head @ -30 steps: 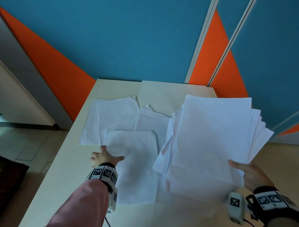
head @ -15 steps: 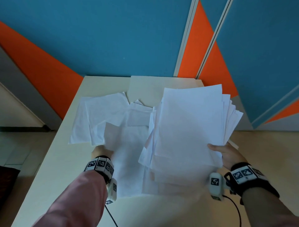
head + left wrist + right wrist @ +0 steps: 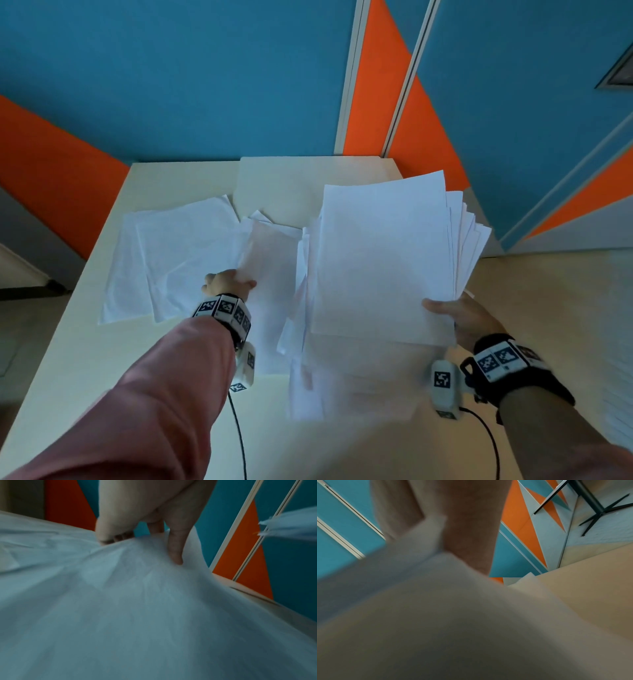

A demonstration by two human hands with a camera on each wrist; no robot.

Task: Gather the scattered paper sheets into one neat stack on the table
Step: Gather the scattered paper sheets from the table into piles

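Observation:
My right hand (image 3: 455, 317) grips a fanned stack of white sheets (image 3: 380, 260) by its near right corner, held above the table's right half; in the right wrist view the stack (image 3: 453, 615) fills the frame, thumb on top. My left hand (image 3: 227, 284) pinches the left edge of a single sheet (image 3: 270, 274) that curls up off the table; the left wrist view shows this sheet (image 3: 137, 601) bulging under thumb and fingers (image 3: 175, 550). A few loose sheets (image 3: 171, 253) lie overlapped flat at the table's left.
The cream table (image 3: 291, 178) has a raised panel at its far middle and stands against a blue and orange wall (image 3: 205, 85). Cables hang from both wrist cameras over the near edge. Floor lies off both sides; a black stand (image 3: 594, 505) stands at the right.
My left hand went from resting flat on the near sheet to pinching its edge and lifting it towards the stack. The right hand's stack moved slightly left and nearer.

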